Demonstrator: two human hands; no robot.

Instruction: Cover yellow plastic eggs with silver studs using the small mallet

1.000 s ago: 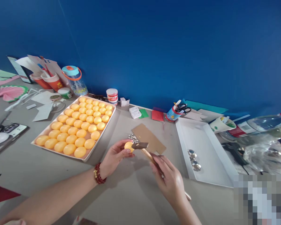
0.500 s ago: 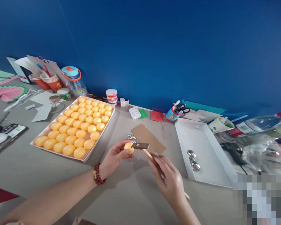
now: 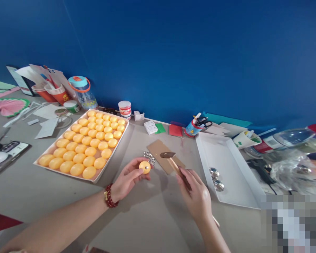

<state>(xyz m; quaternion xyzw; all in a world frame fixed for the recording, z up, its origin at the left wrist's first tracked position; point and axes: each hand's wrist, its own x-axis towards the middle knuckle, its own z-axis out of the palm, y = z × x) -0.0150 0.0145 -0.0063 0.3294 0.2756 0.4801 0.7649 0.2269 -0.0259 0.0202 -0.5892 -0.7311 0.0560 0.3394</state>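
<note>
An orange ping-pong ball (image 3: 144,166) with a small silver stud on its face is pinched in my left hand (image 3: 130,175). My right hand (image 3: 196,193) is wrapped round the wooden handle of a hammer (image 3: 167,155), whose dark head is apart from the ball, to its upper right. Just behind the ball lies a small heap of silver studs (image 3: 149,157), partly hidden by my fingers. A brown cardboard piece (image 3: 160,154) lies under the hammer head. On the left, a white box (image 3: 96,180) holds rows of similar orange balls.
A white tray (image 3: 239,175) with shiny silver balls (image 3: 218,185) stands at the right. Along the blue wall are a pen cup (image 3: 192,128), a red-and-white tub (image 3: 125,109) and a water bottle (image 3: 83,92). A glue gun (image 3: 262,172) and plastic bag (image 3: 295,172) lie far right.
The hammer has moved away from the ball, to the right and slightly up. The ball's studded face now shows. My left hand has barely moved.
</note>
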